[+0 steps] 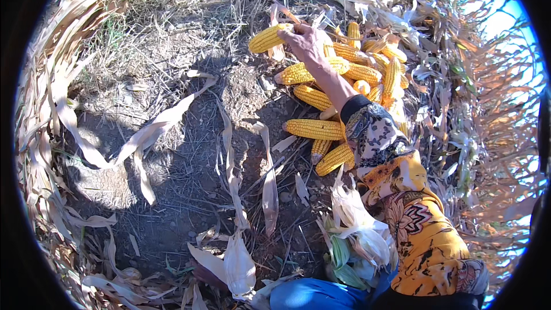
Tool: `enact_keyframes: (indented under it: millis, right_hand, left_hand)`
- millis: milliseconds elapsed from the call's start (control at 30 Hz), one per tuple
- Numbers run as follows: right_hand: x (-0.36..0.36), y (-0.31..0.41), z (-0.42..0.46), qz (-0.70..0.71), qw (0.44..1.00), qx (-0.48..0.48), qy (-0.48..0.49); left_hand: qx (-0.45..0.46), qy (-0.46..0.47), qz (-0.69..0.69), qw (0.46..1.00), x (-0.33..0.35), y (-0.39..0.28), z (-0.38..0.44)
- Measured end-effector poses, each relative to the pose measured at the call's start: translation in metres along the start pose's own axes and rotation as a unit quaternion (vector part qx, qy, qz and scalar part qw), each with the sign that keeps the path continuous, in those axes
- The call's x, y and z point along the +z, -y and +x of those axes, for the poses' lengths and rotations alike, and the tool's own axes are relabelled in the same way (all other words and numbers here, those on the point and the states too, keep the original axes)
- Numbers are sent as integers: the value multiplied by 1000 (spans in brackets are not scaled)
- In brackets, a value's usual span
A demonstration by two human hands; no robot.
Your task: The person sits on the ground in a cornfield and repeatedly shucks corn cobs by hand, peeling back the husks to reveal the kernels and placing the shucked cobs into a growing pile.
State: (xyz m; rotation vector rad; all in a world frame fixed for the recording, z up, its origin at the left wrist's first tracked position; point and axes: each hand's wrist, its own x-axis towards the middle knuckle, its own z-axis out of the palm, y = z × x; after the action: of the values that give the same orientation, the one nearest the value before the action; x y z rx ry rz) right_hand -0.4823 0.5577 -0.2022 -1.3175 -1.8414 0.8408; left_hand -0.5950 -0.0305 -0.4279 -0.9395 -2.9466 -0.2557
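Observation:
My right hand reaches out over a pile of husked corn cobs and grips the right end of a yellow corn cob. That cob points left, over the ground beside the pile. Beneath my forearm and around it lie several more bare yellow cobs, among them a corn cob at the pile's lower left and another below it. A patterned yellow and black sleeve covers my arm and hides part of the pile. My left hand is out of view.
Pale loose husks lie near my blue-clad leg. Dry corn leaves are strewn over soil and straw at the left. Another husk lies at the bottom. Dry stalks stand along the right side.

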Motion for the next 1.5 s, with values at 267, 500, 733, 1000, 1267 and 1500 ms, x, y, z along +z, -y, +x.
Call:
enact_keyframes:
  millis: [267,500,733,1000,1267,1500]
  right_hand:
    - [-208,-33,-60,99,969,223,-35]
    - [-198,-19,-155,104,989,98,-26]
    - [-225,28,-417,-36,971,13,235]
    - [-317,196,-528,223,921,-200,250]
    - [-373,231,-671,238,945,-213,-70]
    - [-379,237,-743,285,905,-205,-239]
  left_hand:
    - [8,6,0,1000,4,21,-16]
    - [-2,26,-2,1000,-11,39,-48]
    - [46,87,-45,994,-17,30,-106]
    - [138,151,-82,975,-15,30,-143]
    - [210,181,-94,956,-41,27,-126]
    - [180,197,-152,952,-98,26,-119]
